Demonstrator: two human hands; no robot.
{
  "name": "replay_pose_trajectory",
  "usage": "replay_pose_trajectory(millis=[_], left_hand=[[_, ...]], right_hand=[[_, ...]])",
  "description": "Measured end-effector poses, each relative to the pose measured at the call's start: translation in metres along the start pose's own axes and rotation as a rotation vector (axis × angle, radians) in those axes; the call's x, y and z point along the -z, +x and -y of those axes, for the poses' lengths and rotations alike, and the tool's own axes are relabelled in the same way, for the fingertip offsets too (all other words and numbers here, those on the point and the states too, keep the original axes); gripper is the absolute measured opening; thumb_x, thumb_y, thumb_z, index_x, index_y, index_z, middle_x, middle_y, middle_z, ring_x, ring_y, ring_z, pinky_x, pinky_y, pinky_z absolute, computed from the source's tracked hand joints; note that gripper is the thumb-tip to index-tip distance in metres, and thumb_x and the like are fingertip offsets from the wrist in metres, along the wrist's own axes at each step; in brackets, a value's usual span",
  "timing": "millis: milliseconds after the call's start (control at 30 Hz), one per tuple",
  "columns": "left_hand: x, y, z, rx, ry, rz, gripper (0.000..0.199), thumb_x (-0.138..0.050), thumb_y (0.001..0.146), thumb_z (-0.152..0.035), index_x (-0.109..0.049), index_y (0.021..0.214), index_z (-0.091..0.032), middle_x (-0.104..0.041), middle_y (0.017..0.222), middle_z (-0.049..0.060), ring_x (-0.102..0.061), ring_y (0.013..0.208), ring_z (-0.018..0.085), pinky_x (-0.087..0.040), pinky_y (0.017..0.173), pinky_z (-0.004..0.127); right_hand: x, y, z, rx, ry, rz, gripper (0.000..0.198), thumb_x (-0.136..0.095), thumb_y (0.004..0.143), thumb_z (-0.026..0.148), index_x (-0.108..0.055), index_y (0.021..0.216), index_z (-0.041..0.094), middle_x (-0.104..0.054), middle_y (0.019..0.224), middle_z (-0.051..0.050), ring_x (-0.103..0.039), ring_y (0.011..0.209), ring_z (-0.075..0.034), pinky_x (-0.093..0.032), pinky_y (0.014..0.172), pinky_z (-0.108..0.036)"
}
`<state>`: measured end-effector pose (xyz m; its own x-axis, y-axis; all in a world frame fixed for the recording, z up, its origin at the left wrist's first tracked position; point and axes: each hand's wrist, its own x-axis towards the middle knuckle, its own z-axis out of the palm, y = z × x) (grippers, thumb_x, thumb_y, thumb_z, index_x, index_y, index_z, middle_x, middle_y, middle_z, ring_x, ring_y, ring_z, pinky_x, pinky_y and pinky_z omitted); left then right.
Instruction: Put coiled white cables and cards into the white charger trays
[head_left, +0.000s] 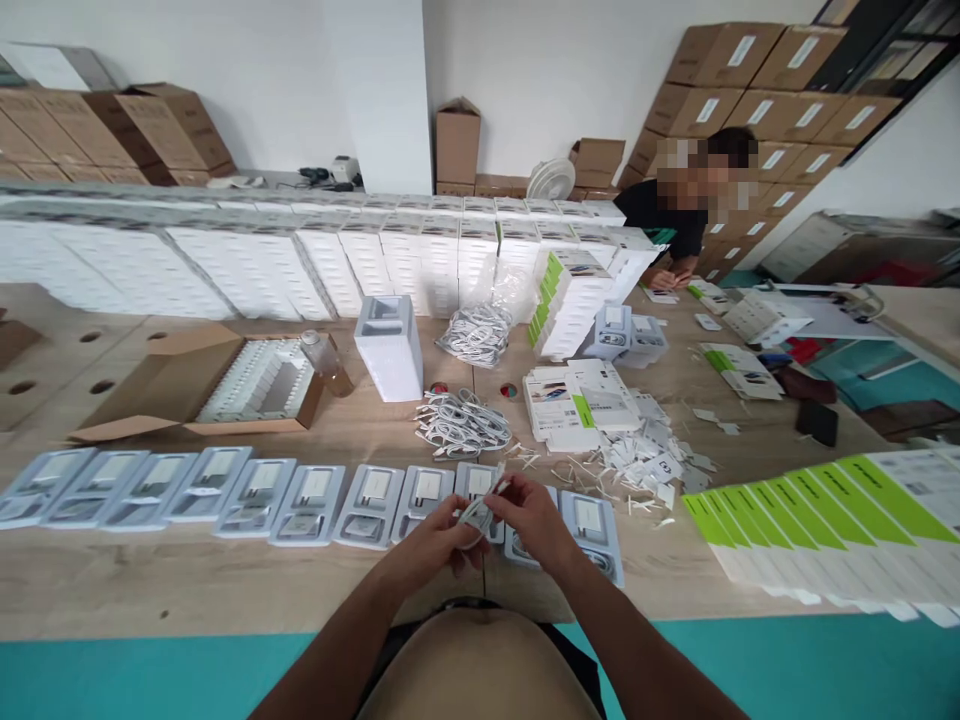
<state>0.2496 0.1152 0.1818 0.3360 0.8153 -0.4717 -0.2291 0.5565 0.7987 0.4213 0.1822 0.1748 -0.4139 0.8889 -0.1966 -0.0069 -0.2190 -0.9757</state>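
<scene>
White walls and stacked brown cartons [799, 115] stand behind a long wood-toned table [225, 585], and teal floor [150, 670] shows along its near edge. Across the far side of the table runs a wall of white boxes [255, 265]; at its right end a co-worker in a dark top [637, 205] leans over the surface.

At the near middle, the white cable [474, 512] is held in a loose coil above a row of pale trays [331, 500]. The left hand [442, 530] is curled about the coil's left side, its fingers bent in with little gap. The right hand [532, 515] pinches the coil's upper right part between thumb and fingers. Several trays carry a white charger [429, 486] in their upper compartment.

Just beyond the hands lies a tangled cable pile [461, 422], with a bag of cables [476, 335] farther back. To the left are a tall tray stack [390, 360], a bottle [326, 365] and an unfolded carton [161, 385] with white pieces inside. To the right, paper scraps [652, 450] lie beside flat packages [581, 405], and green-and-white boxes [810, 505] fan out near the table's edge.
</scene>
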Motion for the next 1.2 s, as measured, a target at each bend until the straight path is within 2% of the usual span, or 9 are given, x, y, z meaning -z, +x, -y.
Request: replay_pose_trajectory(millis=[100, 200, 300, 400, 600, 767, 833, 1000, 1200], left_hand=[[0.002, -0.002, 0.001, 0.118, -0.248, 0.066, 0.033, -0.058, 0.084, -0.053, -0.046, 0.091, -0.023, -0.067, 0.077, 0.004, -0.060, 0.056, 0.012, -0.025, 0.041, 0.018], [0.001, 0.000, 0.006, 0.192, -0.353, 0.112, 0.044, -0.052, 0.083, -0.065, -0.042, 0.078, -0.022, -0.054, 0.062, -0.002, -0.043, 0.041, 0.006, -0.009, 0.037, 0.019], [-0.001, 0.005, 0.013, 0.173, -0.272, 0.022, 0.050, -0.052, 0.081, -0.069, -0.038, 0.072, -0.022, -0.040, 0.053, -0.008, -0.024, 0.038, 0.004, -0.004, 0.039, 0.019], [-0.002, 0.010, 0.016, 0.119, -0.124, -0.076, 0.054, -0.048, 0.081, -0.072, -0.035, 0.068, -0.022, -0.032, 0.050, -0.009, -0.019, 0.040, 0.004, -0.005, 0.040, 0.021], [-0.003, 0.013, 0.019, 0.056, 0.023, -0.168, 0.056, -0.042, 0.080, -0.075, -0.037, 0.067, -0.021, -0.049, 0.055, -0.004, -0.037, 0.042, 0.007, -0.013, 0.039, 0.021], [-0.006, 0.012, 0.019, 0.050, 0.005, -0.208, 0.058, -0.041, 0.078, -0.078, -0.034, 0.065, -0.022, -0.045, 0.055, -0.006, -0.032, 0.041, 0.006, -0.012, 0.040, 0.022], [-0.007, 0.013, 0.017, 0.082, -0.020, -0.235, 0.060, -0.041, 0.077, -0.079, -0.031, 0.064, -0.022, -0.040, 0.054, -0.007, -0.027, 0.040, 0.004, -0.010, 0.042, 0.023], [-0.006, 0.017, 0.018, 0.090, -0.057, -0.297, 0.058, -0.046, 0.076, -0.077, -0.033, 0.067, -0.022, -0.038, 0.055, -0.008, -0.026, 0.041, 0.004, -0.007, 0.043, 0.023], [-0.011, 0.019, 0.022, 0.082, -0.167, -0.256, 0.051, -0.048, 0.079, -0.072, -0.045, 0.084, -0.021, -0.039, 0.060, -0.008, -0.023, 0.043, 0.004, -0.006, 0.044, 0.022]], right_hand=[[0.007, 0.004, -0.001, -0.003, 0.018, -0.010, 0.023, -0.074, 0.073, 0.037, -0.061, 0.077, 0.018, -0.060, 0.062, 0.004, -0.055, 0.056, -0.012, -0.045, 0.056, -0.024], [0.018, 0.005, 0.000, 0.061, -0.163, -0.028, 0.029, -0.074, 0.074, 0.034, -0.063, 0.096, 0.021, -0.065, 0.074, 0.002, -0.058, 0.062, -0.014, -0.047, 0.058, -0.026], [0.030, 0.005, 0.010, 0.308, -0.624, 0.010, 0.038, -0.074, 0.076, 0.028, -0.064, 0.113, 0.026, -0.067, 0.100, -0.004, -0.062, 0.090, -0.021, -0.051, 0.081, -0.035], [0.039, 0.005, 0.027, 0.582, -1.043, 0.103, 0.047, -0.074, 0.079, 0.026, -0.061, 0.124, 0.027, -0.059, 0.127, -0.009, -0.051, 0.120, -0.028, -0.041, 0.103, -0.044], [0.037, 0.005, 0.050, 0.763, -1.413, 0.180, 0.068, -0.068, 0.084, 0.021, -0.038, 0.145, 0.026, -0.051, 0.140, -0.010, -0.046, 0.126, -0.029, -0.040, 0.102, -0.045], [0.034, 0.011, 0.044, 0.800, -1.600, 0.401, 0.010, -0.058, 0.090, 0.017, -0.066, 0.093, 0.021, -0.068, 0.093, -0.005, -0.059, 0.090, -0.023, -0.043, 0.082, -0.039], [0.032, 0.011, 0.041, 0.782, -1.647, 0.440, 0.014, -0.056, 0.089, 0.013, -0.062, 0.078, 0.019, -0.066, 0.083, -0.005, -0.059, 0.083, -0.022, -0.041, 0.077, -0.037], [0.018, 0.001, 0.040, 0.495, -1.430, 0.263, 0.011, -0.053, 0.092, 0.019, -0.060, 0.083, 0.019, -0.068, 0.080, -0.004, -0.061, 0.072, -0.019, -0.037, 0.062, -0.031], [-0.003, -0.006, 0.020, 0.057, -0.521, 0.073, 0.016, -0.048, 0.093, 0.032, -0.053, 0.083, 0.021, -0.065, 0.066, 0.003, -0.061, 0.053, -0.013, -0.044, 0.056, -0.025]])
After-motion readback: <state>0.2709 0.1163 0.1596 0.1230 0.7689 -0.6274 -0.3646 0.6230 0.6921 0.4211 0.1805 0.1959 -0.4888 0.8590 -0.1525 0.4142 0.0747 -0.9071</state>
